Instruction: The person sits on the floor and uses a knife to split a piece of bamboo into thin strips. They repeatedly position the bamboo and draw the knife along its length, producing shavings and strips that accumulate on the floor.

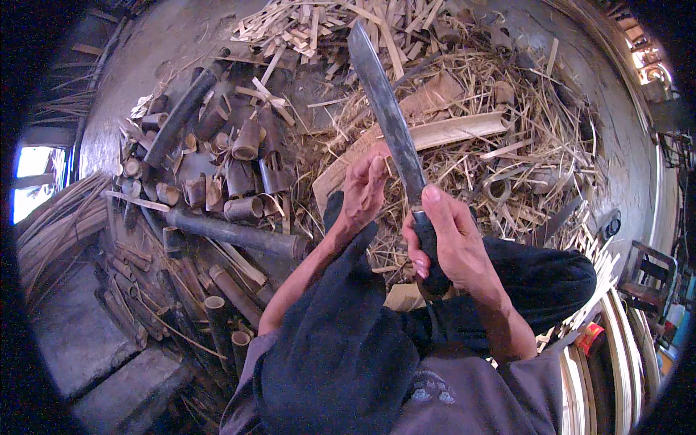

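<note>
The right hand [451,235] is clasping a long knife [391,119]; the left hand [365,187] is apparently pinching a small bamboo piece [392,167].

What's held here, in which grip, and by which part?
The right grip holds the long-bladed knife by its dark handle. The left grip is pinched up beside the blade; whether it holds anything can't be told.

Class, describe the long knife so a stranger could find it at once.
Start at the large heap of pale shavings. In front, the person's right-hand grip holds the knife, tip upward in the picture. Its flat, dark metal differs from the shavings.
</note>
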`<state>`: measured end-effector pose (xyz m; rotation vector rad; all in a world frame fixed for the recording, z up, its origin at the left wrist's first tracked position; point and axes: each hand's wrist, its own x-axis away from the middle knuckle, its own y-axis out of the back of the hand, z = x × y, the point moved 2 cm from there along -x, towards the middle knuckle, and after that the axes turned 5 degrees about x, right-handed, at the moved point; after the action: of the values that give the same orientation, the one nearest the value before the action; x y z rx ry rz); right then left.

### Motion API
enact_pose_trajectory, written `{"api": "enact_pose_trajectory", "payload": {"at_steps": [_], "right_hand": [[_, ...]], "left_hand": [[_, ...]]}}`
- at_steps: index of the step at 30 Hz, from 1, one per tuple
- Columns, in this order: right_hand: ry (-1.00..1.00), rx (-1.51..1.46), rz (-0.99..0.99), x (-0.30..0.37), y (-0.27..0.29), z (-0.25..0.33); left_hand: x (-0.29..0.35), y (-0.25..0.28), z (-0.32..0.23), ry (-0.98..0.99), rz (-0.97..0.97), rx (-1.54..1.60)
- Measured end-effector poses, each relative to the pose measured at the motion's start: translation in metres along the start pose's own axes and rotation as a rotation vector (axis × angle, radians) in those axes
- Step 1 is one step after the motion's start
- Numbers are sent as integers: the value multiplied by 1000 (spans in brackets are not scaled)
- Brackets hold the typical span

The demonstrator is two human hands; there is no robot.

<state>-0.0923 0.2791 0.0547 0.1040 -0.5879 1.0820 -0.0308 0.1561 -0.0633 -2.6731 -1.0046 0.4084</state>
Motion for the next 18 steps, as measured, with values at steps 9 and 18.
{"api": "enact_pose_trajectory", "payload": {"at_steps": [9,18], "right_hand": [[-33,-1,0,3,-1,1],[10,12,20,5,-4,-2]], "left_hand": [[2,-5,-9,28,-11,55],[5,3,-3,46,-83,-211]]}}
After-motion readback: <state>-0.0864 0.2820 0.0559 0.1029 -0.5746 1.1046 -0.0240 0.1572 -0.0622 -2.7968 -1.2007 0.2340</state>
